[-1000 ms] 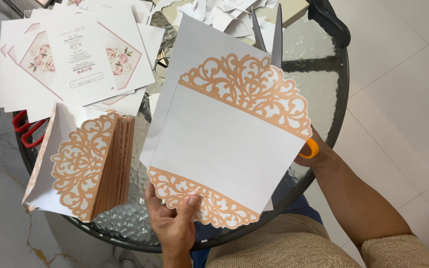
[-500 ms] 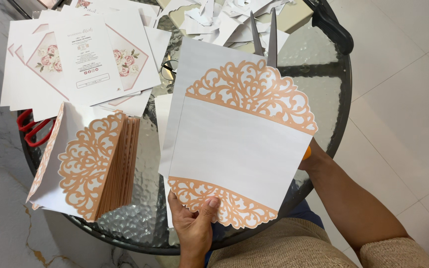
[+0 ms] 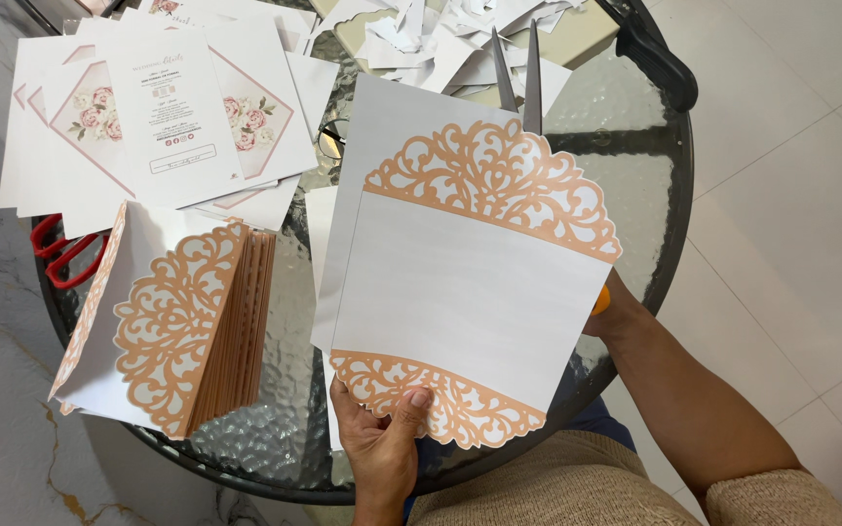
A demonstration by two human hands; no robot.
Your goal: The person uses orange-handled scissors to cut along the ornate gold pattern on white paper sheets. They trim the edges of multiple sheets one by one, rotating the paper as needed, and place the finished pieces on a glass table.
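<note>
My left hand (image 3: 382, 453) pinches the bottom edge of a white sheet (image 3: 470, 292) printed with peach lace patterns at its top and bottom. I hold the sheet up over the round glass table (image 3: 635, 195). My right hand (image 3: 618, 314) is mostly hidden behind the sheet's right edge. It grips scissors whose orange handle (image 3: 601, 300) peeks out. Their grey blades (image 3: 520, 73) stick up open behind the sheet's top edge.
A stack of folded peach lace cards (image 3: 192, 331) lies at the left. Floral invitation cards (image 3: 163, 112) are spread at the back left, over red-handled scissors (image 3: 56, 248). White paper scraps (image 3: 440, 39) are piled at the back. A black object (image 3: 655, 54) rests on the far rim.
The sheet, still held by its bottom edge, has drifted a little to the right in the view. My grip looks the same.
</note>
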